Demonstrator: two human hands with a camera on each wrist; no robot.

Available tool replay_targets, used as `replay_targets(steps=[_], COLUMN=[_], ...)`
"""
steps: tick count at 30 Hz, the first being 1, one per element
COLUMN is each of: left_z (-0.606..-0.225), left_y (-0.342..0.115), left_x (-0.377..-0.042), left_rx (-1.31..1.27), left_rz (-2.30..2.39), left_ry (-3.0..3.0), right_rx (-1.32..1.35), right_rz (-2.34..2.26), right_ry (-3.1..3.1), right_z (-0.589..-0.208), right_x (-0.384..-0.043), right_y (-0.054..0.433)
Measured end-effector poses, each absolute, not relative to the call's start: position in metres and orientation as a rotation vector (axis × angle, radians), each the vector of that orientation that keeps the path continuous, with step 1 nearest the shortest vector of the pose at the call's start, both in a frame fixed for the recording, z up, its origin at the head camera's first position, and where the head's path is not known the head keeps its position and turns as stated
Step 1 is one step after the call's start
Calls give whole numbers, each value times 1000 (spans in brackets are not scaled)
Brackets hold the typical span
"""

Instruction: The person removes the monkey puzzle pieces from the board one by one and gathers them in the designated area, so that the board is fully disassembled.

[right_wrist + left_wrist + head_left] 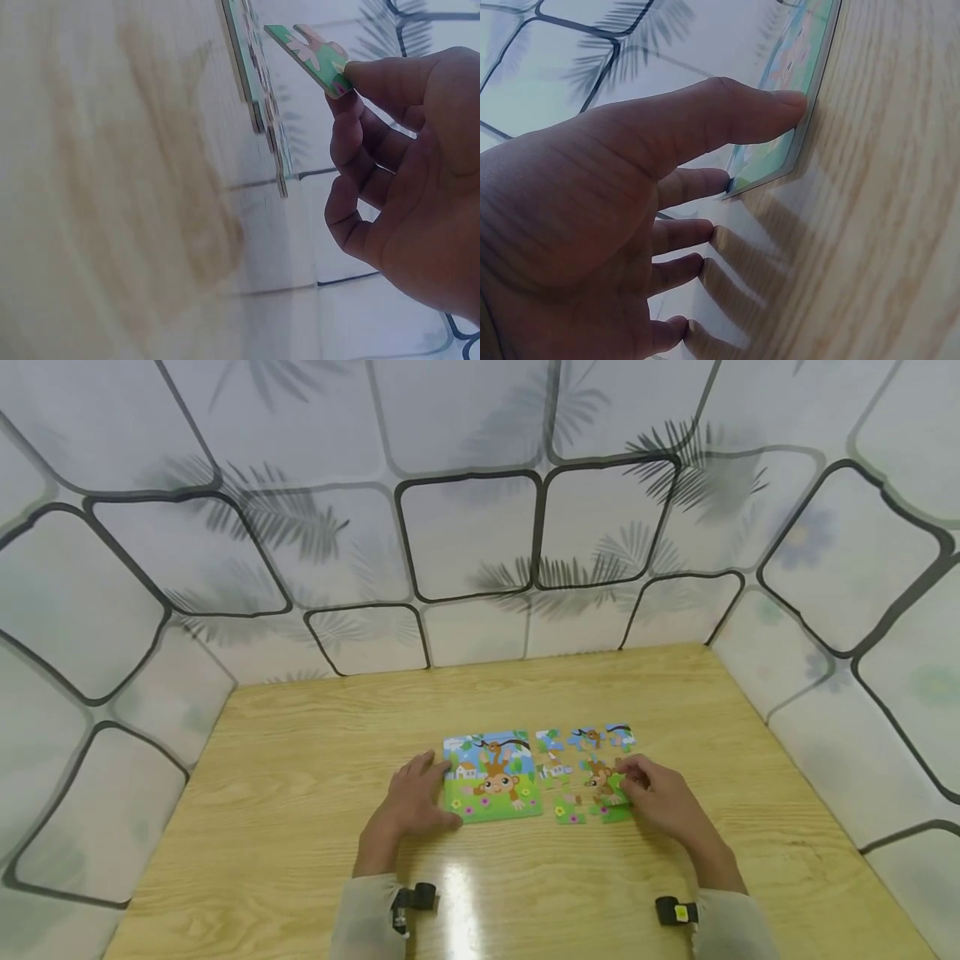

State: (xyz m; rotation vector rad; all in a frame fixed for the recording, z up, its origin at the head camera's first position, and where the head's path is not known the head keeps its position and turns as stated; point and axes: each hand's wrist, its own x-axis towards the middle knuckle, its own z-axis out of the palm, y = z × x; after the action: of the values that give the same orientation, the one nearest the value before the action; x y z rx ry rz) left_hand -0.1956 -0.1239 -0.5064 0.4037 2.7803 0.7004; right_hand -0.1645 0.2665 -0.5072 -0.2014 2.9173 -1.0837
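A square monkey picture board (487,806) lies on the table, its picture whole. My left hand (412,797) rests at its left side, fingers spread; the thumb lies over the front edge of the board in the left wrist view. To the right of the board, several loose jigsaw pieces (555,772) with parts of a like monkey picture lie spread out. Between thumb and fingertips my right hand (660,793) pinches a green jigsaw piece (315,61) with a pale flower-like shape and a bit of pink. It is tilted and raised above the other pieces.
The wooden table (315,752) runs back to a pale patterned wall covering (465,543), which also stands on the left and right. A black band with a small device (415,897) is on the left wrist, and another (675,911) on the right.
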Motion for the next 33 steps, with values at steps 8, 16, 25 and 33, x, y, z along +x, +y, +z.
replay_targets(steps=[8,16,25,33], left_z=[-508,-510,-509,-512], left_y=[-126,-125,-126,-126], left_x=[-194,-193,-196,-194], left_rx=[408,397,417,410], left_rz=[696,685,685,719], left_ry=[2788,2786,2793,2766], right_rx=[-112,46,93,52], right_rz=[-1044,-966,-904,-926], right_ry=[2950,2896,2856,2888], right_z=[-513,-512,-510,-512], right_x=[-161,-156,-158,-158], right_y=[285,299,302,295])
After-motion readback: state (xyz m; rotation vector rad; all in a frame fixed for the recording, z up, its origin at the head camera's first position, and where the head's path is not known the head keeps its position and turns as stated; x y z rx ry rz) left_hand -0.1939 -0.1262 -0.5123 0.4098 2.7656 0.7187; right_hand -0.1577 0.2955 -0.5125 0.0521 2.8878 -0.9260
